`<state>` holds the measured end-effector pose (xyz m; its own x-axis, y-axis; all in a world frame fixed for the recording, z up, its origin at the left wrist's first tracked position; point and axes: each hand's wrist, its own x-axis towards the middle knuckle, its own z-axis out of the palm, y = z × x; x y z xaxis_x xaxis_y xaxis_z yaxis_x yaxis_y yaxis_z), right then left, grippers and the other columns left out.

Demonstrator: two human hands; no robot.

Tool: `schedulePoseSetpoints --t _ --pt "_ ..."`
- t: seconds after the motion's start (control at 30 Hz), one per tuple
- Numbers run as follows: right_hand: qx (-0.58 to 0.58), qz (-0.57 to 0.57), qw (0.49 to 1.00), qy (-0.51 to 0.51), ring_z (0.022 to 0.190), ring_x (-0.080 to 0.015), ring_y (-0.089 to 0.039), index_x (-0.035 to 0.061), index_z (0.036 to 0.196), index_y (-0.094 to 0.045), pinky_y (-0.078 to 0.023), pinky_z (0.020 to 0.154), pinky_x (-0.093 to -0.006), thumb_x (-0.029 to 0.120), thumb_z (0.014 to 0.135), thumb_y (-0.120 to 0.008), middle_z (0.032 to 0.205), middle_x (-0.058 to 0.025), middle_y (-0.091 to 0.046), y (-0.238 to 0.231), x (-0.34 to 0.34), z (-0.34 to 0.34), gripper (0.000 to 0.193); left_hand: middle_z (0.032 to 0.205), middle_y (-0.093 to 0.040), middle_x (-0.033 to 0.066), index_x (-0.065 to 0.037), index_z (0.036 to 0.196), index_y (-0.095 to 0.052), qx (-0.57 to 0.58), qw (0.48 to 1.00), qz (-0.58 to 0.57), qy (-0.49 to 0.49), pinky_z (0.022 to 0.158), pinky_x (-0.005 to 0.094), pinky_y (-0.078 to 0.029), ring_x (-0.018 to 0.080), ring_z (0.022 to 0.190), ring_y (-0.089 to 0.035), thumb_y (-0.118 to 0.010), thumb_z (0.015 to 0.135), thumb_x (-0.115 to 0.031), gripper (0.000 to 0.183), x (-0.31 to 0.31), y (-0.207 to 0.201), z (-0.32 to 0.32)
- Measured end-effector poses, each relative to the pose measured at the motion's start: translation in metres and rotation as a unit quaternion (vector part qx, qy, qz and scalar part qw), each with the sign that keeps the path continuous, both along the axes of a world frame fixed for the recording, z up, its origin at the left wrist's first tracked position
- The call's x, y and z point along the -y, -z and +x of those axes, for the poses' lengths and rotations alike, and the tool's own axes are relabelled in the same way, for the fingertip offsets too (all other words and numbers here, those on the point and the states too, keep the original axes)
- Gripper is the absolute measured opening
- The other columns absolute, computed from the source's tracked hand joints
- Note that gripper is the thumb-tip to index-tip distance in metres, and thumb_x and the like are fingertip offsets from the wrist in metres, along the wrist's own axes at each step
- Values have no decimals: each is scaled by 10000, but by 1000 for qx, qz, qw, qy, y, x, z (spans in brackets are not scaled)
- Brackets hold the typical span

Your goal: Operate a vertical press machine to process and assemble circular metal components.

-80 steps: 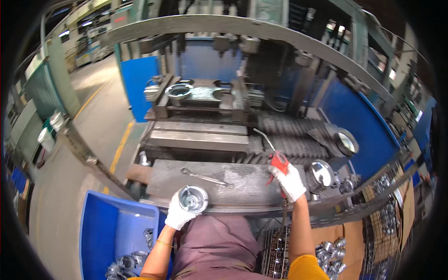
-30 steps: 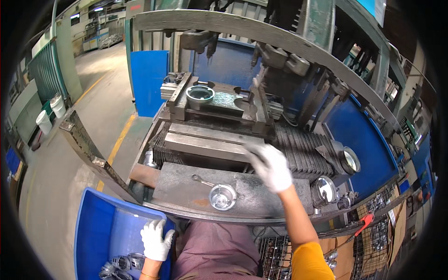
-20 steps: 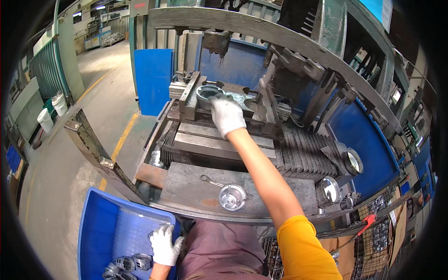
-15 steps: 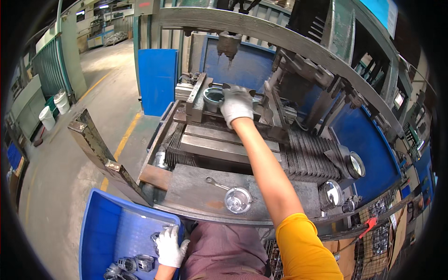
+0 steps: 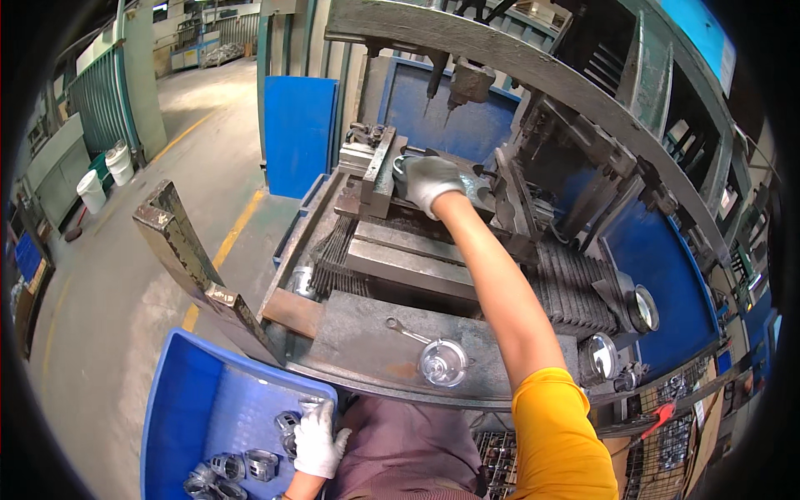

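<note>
While my right hand (image 5: pixel 433 182) covered part of the ring (image 5: pixel 398 167) on the far fixture (image 5: pixel 382 181), my left hand (image 5: pixel 318 446) was at the near-left bin (image 5: pixel 250 362); I couldn't tell whether either gripped anything.

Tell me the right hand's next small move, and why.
Probably firm the right hand's grip on the ring, then lift it gently. The hand already reaches over the ring at the fixture, and the drill head hangs above, apart from the glove. The glove hides most of the ring, so I can't tell how firm the grip is.
</note>
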<state>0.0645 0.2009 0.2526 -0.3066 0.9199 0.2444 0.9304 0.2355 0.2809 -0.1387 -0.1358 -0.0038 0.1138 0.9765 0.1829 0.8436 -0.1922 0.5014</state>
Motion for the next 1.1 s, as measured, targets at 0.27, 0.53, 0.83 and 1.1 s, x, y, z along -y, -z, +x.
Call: schedulePoseSetpoints --t 0.27,0.53,0.83,1.1 --pt "-90 276 920 -263 704 -253 -589 92 909 -585 -480 589 -370 89 731 -552 839 -87 -603 31 94 40 180 1239 -448 225 -17 1297 -392 -1 998 -37 -46 929 496 -332 411 1114 -428 -721 677 -395 797 7 -27 -1" --pt "-106 114 924 -348 678 -167 -535 109 1056 -569 -454 544 -308 171 731 -566 949 -39 -576 93 244 26 330 1264 -443 263 80 1300 -337 60 977 201 -26 1003 438 -337 413 1164 -435 -806 578 -323 951 -59 -100 27" --pt "-208 38 924 -320 752 -214 -583 81 1091 -572 -489 647 -331 155 775 -515 1006 -67 -593 126 308 41 329 1158 -541 119 0 1255 -382 479 875 23 71 928 331 -433 210 1051 -535 -870 521 -230 912 -58 -54 70" --pt "-348 429 791 261 1141 -246 -505 1 1185 -549 -363 1006 -361 139 873 -591 1218 -124 -560 105 410 248 344 1109 -566 107 -21 1171 -451 433 896 44 84 894 332 -453 209 1006 -562 -878 511 -231 814 -55 -44 72"
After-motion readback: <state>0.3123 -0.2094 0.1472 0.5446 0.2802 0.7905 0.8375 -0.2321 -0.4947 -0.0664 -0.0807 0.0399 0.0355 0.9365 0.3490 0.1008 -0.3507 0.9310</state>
